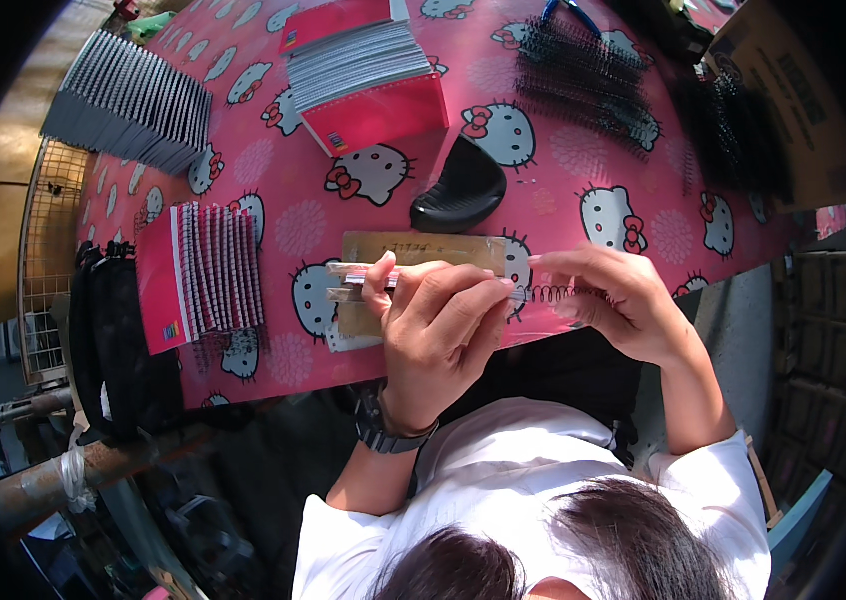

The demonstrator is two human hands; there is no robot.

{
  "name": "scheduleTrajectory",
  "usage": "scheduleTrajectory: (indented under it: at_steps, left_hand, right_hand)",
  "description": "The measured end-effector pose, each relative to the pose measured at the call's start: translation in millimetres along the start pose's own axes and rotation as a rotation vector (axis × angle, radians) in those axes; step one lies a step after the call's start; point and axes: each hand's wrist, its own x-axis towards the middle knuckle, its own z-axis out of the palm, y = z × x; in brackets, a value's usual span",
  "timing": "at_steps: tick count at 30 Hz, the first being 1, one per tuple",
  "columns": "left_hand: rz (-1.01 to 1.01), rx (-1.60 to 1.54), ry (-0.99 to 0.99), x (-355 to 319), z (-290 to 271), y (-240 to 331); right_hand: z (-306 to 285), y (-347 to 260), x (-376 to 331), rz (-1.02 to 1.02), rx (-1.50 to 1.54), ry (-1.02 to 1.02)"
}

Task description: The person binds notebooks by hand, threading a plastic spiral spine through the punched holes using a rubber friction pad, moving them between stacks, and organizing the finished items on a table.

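At the table's near edge, my left hand (448,315) is closed over a thin pad of paper with a pinkish edge (383,273), most of it hidden under the fingers. The pad rests at a brown taped board (423,244). To the right, my right hand (618,295) pinches a dark spiral binding coil (551,294) between thumb and fingers. The coil's left end reaches toward the pad by my left fingertips; whether it runs through the holes is too small to tell.
Coil-bound red notebooks (218,270) lie left, and a grey-edged stack of notebooks (133,105) stands behind them. Beyond my hands are a black curved object (461,190) and a stack of red-covered pads (373,100). Loose coils (583,80) and a cardboard box (793,100) sit far right.
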Motion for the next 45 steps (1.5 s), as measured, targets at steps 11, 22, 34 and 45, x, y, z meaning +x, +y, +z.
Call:
scheduleTrajectory:
  at_steps: [11, 22, 34, 45]
  left_hand:
    - [-0.005, -0.002, 0.045, 4, 6, -1]
    - [0.016, -0.005, -0.155, 9, -5, 12]
    - [0.069, 0.019, -0.157, 5, -5, 2]
    - [-0.018, 0.000, -0.124, 5, -6, -4]
  right_hand:
    - [10, 6, -2, -0.316, -0.335, 0.206]
    - [10, 9, -4, -0.112, 0.108, 0.056]
    - [32, 58, 94, -0.097, -0.724, -0.007]
    - [-5, 17, 40, 0.007, -0.242, 0.024]
